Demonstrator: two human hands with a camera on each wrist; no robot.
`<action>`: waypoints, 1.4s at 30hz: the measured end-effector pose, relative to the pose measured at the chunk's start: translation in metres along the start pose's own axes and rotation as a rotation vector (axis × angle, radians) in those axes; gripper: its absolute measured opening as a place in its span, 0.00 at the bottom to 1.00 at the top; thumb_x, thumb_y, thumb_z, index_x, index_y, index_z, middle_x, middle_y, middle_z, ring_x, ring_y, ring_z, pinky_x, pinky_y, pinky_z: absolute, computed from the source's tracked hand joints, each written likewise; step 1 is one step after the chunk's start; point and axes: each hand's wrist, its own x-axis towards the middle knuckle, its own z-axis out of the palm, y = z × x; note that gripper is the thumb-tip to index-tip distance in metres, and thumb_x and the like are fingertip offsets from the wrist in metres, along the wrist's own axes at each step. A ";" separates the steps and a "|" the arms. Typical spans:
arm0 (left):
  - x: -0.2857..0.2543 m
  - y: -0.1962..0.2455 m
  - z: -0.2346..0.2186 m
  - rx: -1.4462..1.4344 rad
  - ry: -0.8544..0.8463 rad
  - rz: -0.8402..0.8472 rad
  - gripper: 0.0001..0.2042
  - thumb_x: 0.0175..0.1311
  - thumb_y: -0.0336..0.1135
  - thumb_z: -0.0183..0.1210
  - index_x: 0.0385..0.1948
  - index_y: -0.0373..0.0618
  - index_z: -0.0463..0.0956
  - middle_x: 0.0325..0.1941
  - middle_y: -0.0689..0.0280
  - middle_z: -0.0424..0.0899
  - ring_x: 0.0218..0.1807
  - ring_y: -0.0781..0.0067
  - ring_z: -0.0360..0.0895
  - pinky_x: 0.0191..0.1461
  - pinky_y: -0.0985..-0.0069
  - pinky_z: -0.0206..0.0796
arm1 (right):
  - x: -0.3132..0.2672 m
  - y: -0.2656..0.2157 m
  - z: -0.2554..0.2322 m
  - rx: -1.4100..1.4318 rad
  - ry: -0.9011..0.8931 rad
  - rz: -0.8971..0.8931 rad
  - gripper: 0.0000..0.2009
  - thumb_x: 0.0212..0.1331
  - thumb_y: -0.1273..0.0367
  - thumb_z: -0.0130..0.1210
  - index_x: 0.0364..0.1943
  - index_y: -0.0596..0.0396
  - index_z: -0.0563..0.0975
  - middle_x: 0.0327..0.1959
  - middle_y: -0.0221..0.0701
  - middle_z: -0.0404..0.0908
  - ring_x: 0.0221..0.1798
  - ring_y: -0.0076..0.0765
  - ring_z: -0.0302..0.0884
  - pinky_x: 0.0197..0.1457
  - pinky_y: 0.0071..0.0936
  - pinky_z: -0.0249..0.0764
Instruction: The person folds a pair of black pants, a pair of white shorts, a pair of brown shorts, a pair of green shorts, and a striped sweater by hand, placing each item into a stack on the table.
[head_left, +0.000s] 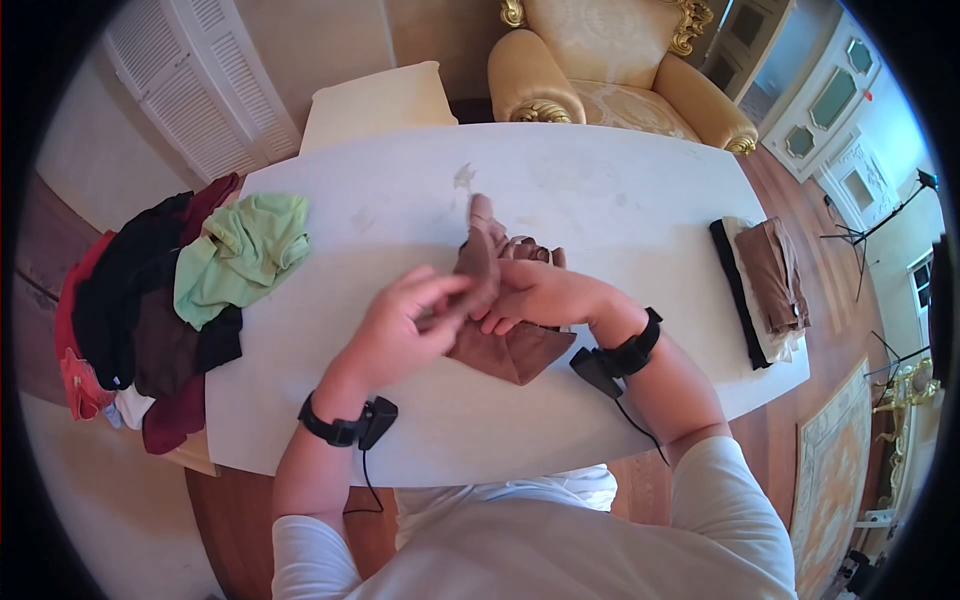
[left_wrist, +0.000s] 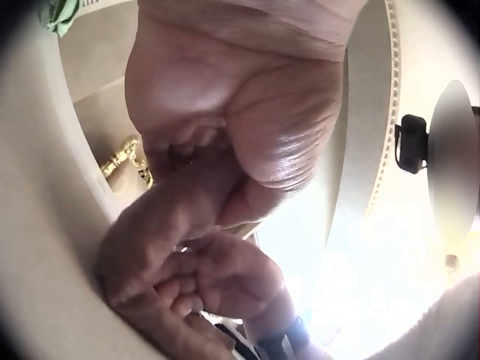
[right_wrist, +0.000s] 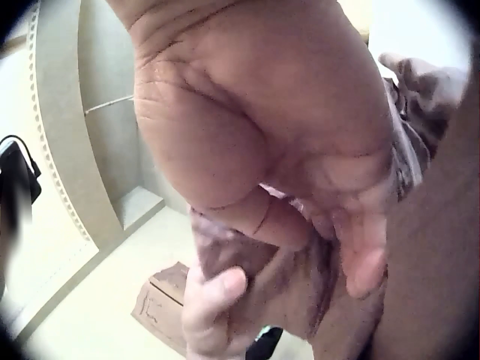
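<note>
Gripping a brown cloth (head_left: 520, 355) from two sides, over a white table (head_left: 640, 200): curling the fingers of the left hand (head_left: 408, 318) round a raised fold of it, and bending the thumb and fingers of the right hand (head_left: 560, 290) onto the same cloth, just beside the left fingertips. Keeping a pointed corner of cloth spread on the near side of the fingers, and a bunched, wrinkled part just beyond them. Having, well to the left of the fingers, a heap of clothes (head_left: 125, 270) in black, red and brown, with a green cloth (head_left: 245, 250) on the side nearest them; well to the right, a stack of folded clothes (head_left: 768, 270), brown uppermost. Wearing a black strap (head_left: 332, 432) on each wrist, behind the fingers. Facing a gold armchair (head_left: 535, 75) far beyond them, past the table edge
</note>
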 end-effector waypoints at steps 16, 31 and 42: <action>0.002 -0.011 0.022 -0.370 -0.101 0.025 0.10 0.69 0.20 0.61 0.48 0.39 0.85 0.56 0.61 0.86 0.65 0.66 0.79 0.66 0.70 0.73 | -0.030 -0.035 -0.035 -0.492 0.288 0.001 0.44 0.56 0.71 0.68 0.78 0.55 0.58 0.32 0.39 0.85 0.35 0.36 0.85 0.41 0.31 0.78; 0.002 -0.004 0.025 0.096 -0.123 -0.042 0.22 0.59 0.36 0.75 0.52 0.46 0.75 0.68 0.59 0.73 0.69 0.59 0.73 0.70 0.65 0.67 | -0.060 -0.060 -0.021 -0.782 0.014 0.133 0.41 0.53 0.67 0.69 0.75 0.55 0.66 0.33 0.43 0.87 0.30 0.43 0.87 0.36 0.34 0.81; 0.002 -0.006 0.032 0.096 -0.096 -0.024 0.23 0.61 0.42 0.74 0.52 0.44 0.74 0.54 0.60 0.77 0.53 0.58 0.79 0.57 0.65 0.74 | -0.048 -0.026 -0.045 -1.057 0.418 0.112 0.18 0.58 0.64 0.66 0.48 0.60 0.80 0.40 0.47 0.88 0.47 0.56 0.86 0.50 0.48 0.80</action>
